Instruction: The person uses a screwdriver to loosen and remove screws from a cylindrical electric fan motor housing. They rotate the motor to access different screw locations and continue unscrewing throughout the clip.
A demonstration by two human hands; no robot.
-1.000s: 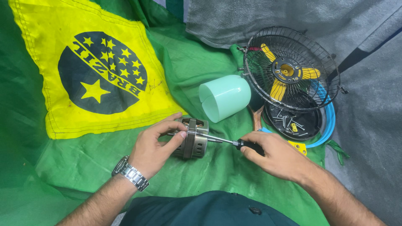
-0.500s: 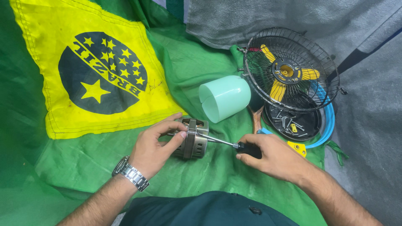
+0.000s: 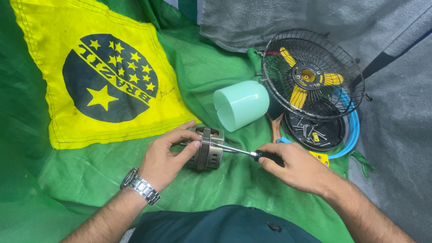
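Note:
My left hand (image 3: 165,156), with a metal watch on its wrist, grips a round metal fan motor (image 3: 208,148) that rests on the green cloth (image 3: 90,180). My right hand (image 3: 294,167) holds a black-handled screwdriver (image 3: 257,155). Its thin shaft points left and its tip touches the side of the motor. A pale green plastic motor cover (image 3: 240,104) lies on its side just behind the motor.
A black wire fan guard with yellow blades (image 3: 311,74) leans at the right, over a black round tray (image 3: 317,130) holding several screws and a blue ring. A yellow panel with a dark starred circle (image 3: 103,72) covers the left. Grey fabric (image 3: 396,135) lies at the right.
The right hand and screwdriver have shifted slightly; the handle has turned a little. The left hand keeps the motor in the same place.

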